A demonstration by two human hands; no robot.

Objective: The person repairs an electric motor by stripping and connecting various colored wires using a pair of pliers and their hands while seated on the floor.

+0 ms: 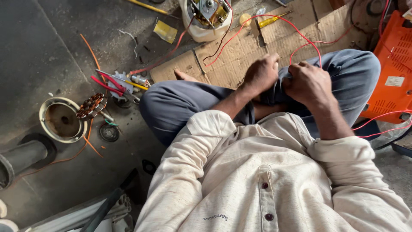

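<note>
red wire (307, 43) runs from the person's lap at about 3 o'clock of centre frame, looping up over the cardboard sheet (240, 51) toward 12 o'clock and into the white motor housing (206, 19). right hand (310, 83) is closed in a fist on the lap, the red wire end coming out at its top knuckles, so it looks pinched there; exact finger grip hidden. left hand (261, 73) just at 9 o'clock of the right hand, fingers curled down against the grey trousers (180, 101), near the wire but i cannot tell if it holds anything. hands near each other, not touching. person sits cross-legged, cream shirt (266, 176) fills the 6 o'clock half. orange plastic casing (392, 68) at 3 o'clock edge, more red wires passing under it. yellow-handled screwdriver (271, 19) on the cardboard at 1 o'clock. at 9 o'clock on the dark floor: red-handled pliers (112, 83), copper-wound stator (91, 106), round metal cup (60, 119) just beside the stator, small black ring (109, 132) below it. orange wire (92, 53) trails at 10 o'clock. black pipe (23, 157) at the 8 o'clock edge.
</note>
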